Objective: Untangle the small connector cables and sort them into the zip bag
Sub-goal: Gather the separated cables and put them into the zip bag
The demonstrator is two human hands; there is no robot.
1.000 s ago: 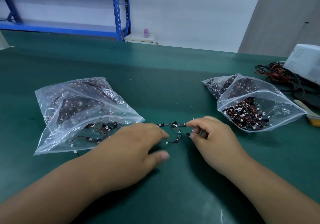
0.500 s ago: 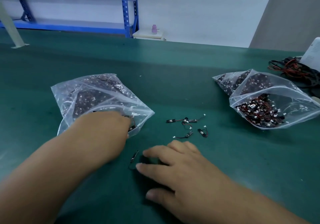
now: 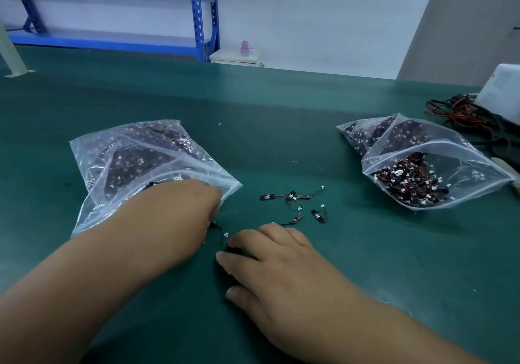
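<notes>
Plastic zip bag (image 3: 126,161): left hand (image 3: 180,217) stays at mouth, grip unclear | right hand (image 3: 281,273) splayed flat beside cable (image 3: 219,228)

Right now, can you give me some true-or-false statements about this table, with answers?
1. Two clear bags, the left bag and the right bag, lie on the green table. True.
2. The loose cables lie between the bags. True.
3. The right bag is empty. False: it holds a heap of cables.
4. The right hand is inside the right bag. False: it lies beside the left hand, near the left bag.
</notes>
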